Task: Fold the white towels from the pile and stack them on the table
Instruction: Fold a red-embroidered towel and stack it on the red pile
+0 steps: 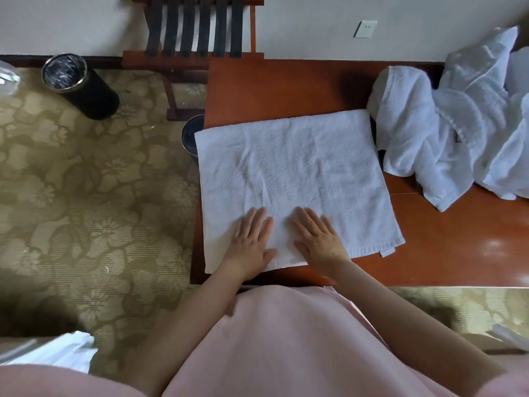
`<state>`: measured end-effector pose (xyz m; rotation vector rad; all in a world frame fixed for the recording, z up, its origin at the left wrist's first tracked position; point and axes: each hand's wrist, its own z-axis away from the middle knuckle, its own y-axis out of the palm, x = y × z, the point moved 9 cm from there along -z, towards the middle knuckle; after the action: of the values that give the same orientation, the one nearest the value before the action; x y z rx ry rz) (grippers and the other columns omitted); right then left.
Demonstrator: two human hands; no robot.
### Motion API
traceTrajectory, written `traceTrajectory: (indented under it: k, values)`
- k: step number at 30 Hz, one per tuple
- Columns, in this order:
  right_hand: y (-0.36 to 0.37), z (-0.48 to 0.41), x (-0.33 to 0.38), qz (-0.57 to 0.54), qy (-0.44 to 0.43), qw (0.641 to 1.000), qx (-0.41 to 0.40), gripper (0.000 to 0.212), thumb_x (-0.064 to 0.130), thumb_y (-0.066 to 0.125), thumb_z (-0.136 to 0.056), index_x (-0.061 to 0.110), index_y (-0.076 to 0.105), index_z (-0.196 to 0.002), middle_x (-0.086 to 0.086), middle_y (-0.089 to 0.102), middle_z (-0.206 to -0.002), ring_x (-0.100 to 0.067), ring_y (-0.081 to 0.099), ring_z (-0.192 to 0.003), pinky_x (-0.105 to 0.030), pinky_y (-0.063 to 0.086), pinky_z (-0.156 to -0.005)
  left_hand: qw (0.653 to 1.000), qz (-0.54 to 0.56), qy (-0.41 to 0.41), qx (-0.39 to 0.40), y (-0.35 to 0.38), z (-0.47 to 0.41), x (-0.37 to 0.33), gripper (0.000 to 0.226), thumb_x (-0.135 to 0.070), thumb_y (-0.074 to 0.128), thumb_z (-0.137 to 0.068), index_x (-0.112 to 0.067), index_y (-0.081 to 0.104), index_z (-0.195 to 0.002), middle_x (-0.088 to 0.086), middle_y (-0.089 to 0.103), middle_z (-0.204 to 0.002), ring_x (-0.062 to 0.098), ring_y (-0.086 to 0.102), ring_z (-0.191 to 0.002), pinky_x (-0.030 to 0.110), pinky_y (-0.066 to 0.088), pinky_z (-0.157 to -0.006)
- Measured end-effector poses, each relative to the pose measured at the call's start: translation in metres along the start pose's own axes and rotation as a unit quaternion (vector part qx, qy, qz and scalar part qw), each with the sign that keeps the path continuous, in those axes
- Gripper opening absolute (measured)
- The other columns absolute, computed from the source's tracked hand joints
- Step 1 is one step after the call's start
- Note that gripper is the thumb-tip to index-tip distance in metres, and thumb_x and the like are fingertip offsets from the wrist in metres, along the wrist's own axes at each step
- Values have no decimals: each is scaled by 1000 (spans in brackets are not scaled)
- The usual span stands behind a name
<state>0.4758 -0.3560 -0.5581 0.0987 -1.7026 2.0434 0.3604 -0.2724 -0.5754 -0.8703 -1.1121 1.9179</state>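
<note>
No readable text anywhere

Head view: single wide-angle camera, steep downward look.
Sits close above the near edge of the table point(300, 81), facing its far wall side; carpet lies left of the table.

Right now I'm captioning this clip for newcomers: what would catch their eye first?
A white towel lies spread flat at the left end of a reddish wooden table, with the left hand and right hand pressed flat on its near edge. A rumpled pile of white towels sits at the table's right.
</note>
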Motion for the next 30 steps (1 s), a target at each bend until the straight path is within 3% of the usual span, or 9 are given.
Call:
traceTrajectory:
  k: [2,4,6,8,10,14,20,25,30]
  values:
    - [11,13,-12,21,17,999,19,59,41,36,-99,32,13,-152,3,5,-161,-19,0,-148,-43,1,-120,999,-29,-8,13,15,2,6,77,-59,23,-95,-21,-22,-145,2,-38,-149,27,-35,-138,46,-22,-111]
    - [11,24,-19,36,34,999,7,58,45,32,-97,29,21,-152,-1,13,-160,-23,10,-147,-46,8,-118,999,-25,-13,35,20,3,7,78,-60,23,-94,-22,-20,-147,1,-38,-150,26,-35,-138,46,-24,-109]
    - [0,21,-18,40,27,998,-28,53,42,39,-93,17,49,-139,-11,40,-149,-34,39,-136,-51,32,-109,1000,14,-11,21,4,-2,4,73,-55,36,-91,-20,16,-151,7,-3,-160,33,0,-145,50,1,-114]
    - [-22,6,-17,35,13,994,-100,44,38,43,-91,11,62,-119,-14,58,-127,-38,57,-113,-47,44,-91,997,26,15,-77,-32,-11,-3,51,-45,46,-84,-11,54,-121,14,42,-138,35,43,-121,48,33,-97]
    - [-42,-16,-14,23,2,990,-139,40,34,43,-93,11,62,-120,-14,60,-121,-36,58,-109,-44,44,-87,986,17,14,-167,-61,-24,-3,40,-35,50,-85,-6,62,-110,17,53,-128,35,50,-114,47,44,-90]
    - [-45,-66,-3,2,-7,996,-88,49,34,39,-99,14,43,-143,-14,40,-149,-31,35,-139,-46,29,-111,993,40,-71,-90,-58,-58,22,62,-38,38,-98,-9,21,-151,16,7,-159,34,5,-147,52,14,-115]
    - [5,-74,-24,66,22,995,64,61,53,12,-98,35,-14,-151,5,-20,-159,-17,-21,-145,-42,-14,-117,985,41,-153,64,-4,-42,71,77,-70,11,-91,-31,-30,-143,-1,-48,-144,26,-46,-131,50,-20,-111]
    - [-11,-89,-2,53,18,998,-1,58,43,30,-98,14,33,-148,-9,21,-158,-28,15,-147,-53,6,-117,987,68,-147,-12,-28,-43,71,71,-57,26,-96,-24,-2,-153,3,-24,-157,27,-31,-141,52,-14,-113]
    - [-18,-133,26,45,-30,998,12,58,41,29,-101,21,13,-153,-2,4,-161,-21,2,-149,-44,1,-119,981,67,-155,-91,-81,-75,97,58,-39,32,-100,-18,16,-152,4,-1,-161,26,-8,-147,51,6,-115]
